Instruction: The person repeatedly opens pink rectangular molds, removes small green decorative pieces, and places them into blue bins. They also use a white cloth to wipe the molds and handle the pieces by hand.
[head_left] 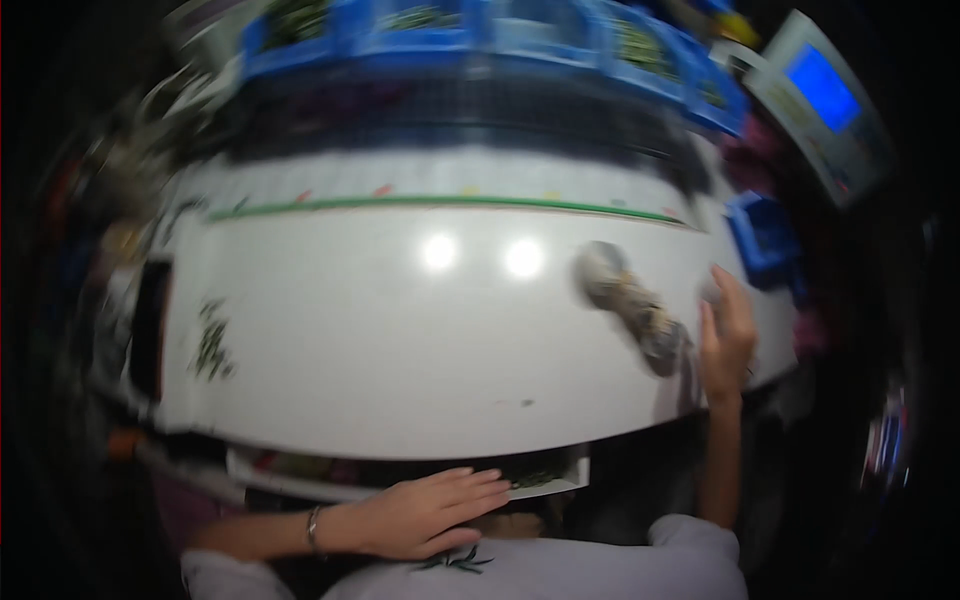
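My left hand (430, 515) lies palm down with its fingers stretched out, beside an open shallow white drawer (340, 492) under the table's front edge. It holds nothing that I can see. At the table's right side my right hand (728, 340) is raised with curled fingers. A small pale round thing (711, 291) shows between its thumb and fingers, too blurred to name. Left of that hand lies a blurred, elongated thing (630, 303) with grey rounded ends and a beige, knobby middle. A small pile of dark green leafy bits (211, 341) lies at the table's left.
Blue bins (425, 40) with green plant matter line the back of the white table (400, 340). A green strip (440, 201) runs across it. A scale with a lit blue screen (823, 88) stands at the back right, above a small blue tray (762, 240).
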